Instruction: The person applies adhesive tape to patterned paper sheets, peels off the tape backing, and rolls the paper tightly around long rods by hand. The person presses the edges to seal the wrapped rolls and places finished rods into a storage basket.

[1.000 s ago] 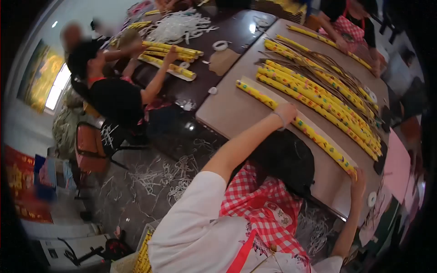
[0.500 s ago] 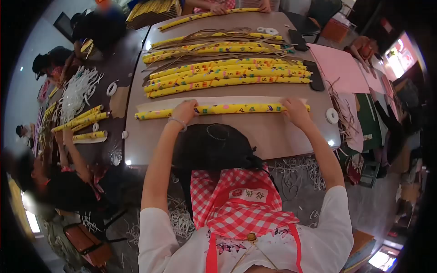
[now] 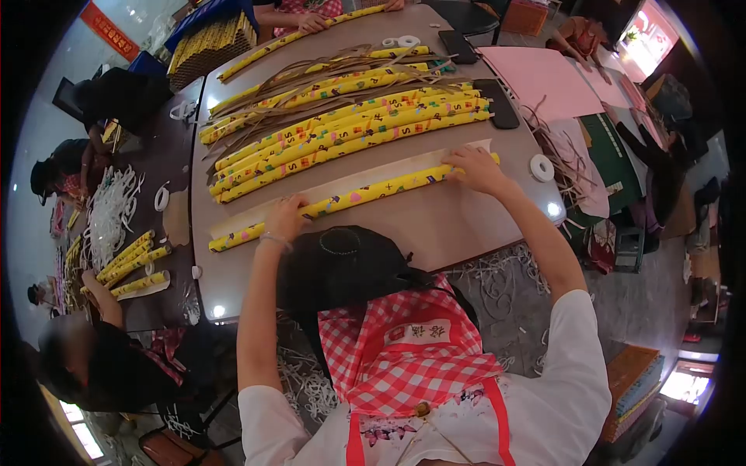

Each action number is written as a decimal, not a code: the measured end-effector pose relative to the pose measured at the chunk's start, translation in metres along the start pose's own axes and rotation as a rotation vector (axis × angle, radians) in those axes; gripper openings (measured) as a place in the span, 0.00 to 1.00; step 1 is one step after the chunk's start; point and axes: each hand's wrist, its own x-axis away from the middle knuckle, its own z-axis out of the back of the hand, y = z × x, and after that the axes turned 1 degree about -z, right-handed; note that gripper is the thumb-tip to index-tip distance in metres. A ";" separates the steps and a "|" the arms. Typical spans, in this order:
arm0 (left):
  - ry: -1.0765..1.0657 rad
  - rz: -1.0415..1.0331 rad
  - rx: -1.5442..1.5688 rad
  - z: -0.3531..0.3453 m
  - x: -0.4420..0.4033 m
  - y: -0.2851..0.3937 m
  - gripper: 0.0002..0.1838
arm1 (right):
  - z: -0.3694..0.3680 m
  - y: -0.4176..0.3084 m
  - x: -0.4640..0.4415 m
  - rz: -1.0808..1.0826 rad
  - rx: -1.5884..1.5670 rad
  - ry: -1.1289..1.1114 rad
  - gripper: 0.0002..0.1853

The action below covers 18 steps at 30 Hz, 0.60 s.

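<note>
A long roll of yellow patterned paper (image 3: 373, 190) lies slantwise on the table in front of me, with a pale strip of its unrolled paper (image 3: 326, 189) showing along the far side. My left hand (image 3: 286, 217) has its fingers bent over the roll toward its left end. Near the right end, my right hand (image 3: 475, 167) grips over the top, fingers reaching to the pale strip. Both thumbs are largely hidden. Just beyond lie several finished-looking yellow paper rolls (image 3: 350, 132) side by side, with brown paper strips (image 3: 287, 97) across the farther ones.
A white tape roll (image 3: 542, 168) sits by the right table edge, near a black phone (image 3: 495, 103). Across the table a co-worker's hand (image 3: 313, 23) holds another yellow roll. At left, a person handles rolls beside white strips (image 3: 115, 210). Pink sheets (image 3: 536, 81) lie at right.
The view has turned, so the table and rolls now slant up to the right. My right hand's fingers have spread farther over the roll. The left hand stays near the left end.
</note>
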 end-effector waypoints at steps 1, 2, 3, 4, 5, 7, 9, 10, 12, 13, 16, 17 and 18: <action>-0.019 -0.012 0.013 0.002 -0.001 0.002 0.21 | -0.001 0.001 0.000 0.014 -0.019 -0.029 0.20; -0.021 -0.012 0.014 0.004 -0.001 0.004 0.21 | -0.002 0.002 -0.001 0.030 -0.039 -0.058 0.20; -0.081 0.027 0.006 0.007 -0.002 0.006 0.22 | -0.003 0.001 0.000 0.029 -0.040 -0.059 0.20; -0.140 0.064 -0.003 0.010 -0.002 0.008 0.23 | -0.004 0.000 0.000 0.024 -0.030 -0.073 0.21; -0.140 0.061 -0.004 0.008 -0.002 0.006 0.23 | -0.004 -0.002 0.000 0.018 -0.019 -0.085 0.21; -0.094 0.034 0.011 0.006 -0.001 0.005 0.24 | -0.005 -0.004 0.004 0.022 -0.015 -0.051 0.21; -0.087 -0.017 0.039 0.010 0.002 0.003 0.23 | -0.004 -0.003 0.005 0.024 -0.009 -0.017 0.20; -0.083 -0.058 0.067 0.011 0.003 0.003 0.23 | -0.003 -0.004 0.006 0.075 -0.021 0.038 0.20; -0.093 -0.064 0.056 0.009 0.002 0.001 0.22 | 0.001 -0.004 0.006 0.126 -0.034 0.090 0.19; -0.100 -0.064 0.042 0.010 0.002 0.001 0.20 | 0.007 -0.007 0.003 0.133 -0.023 0.048 0.18; -0.088 -0.049 0.029 0.010 0.004 0.005 0.17 | 0.016 -0.007 -0.025 0.141 -0.004 0.105 0.17; -0.085 -0.044 0.029 0.012 0.005 0.008 0.17 | 0.018 -0.006 -0.037 0.130 0.002 0.204 0.16; -0.118 -0.024 -0.021 0.014 0.005 0.010 0.17 | 0.019 -0.007 -0.049 0.136 0.002 0.205 0.16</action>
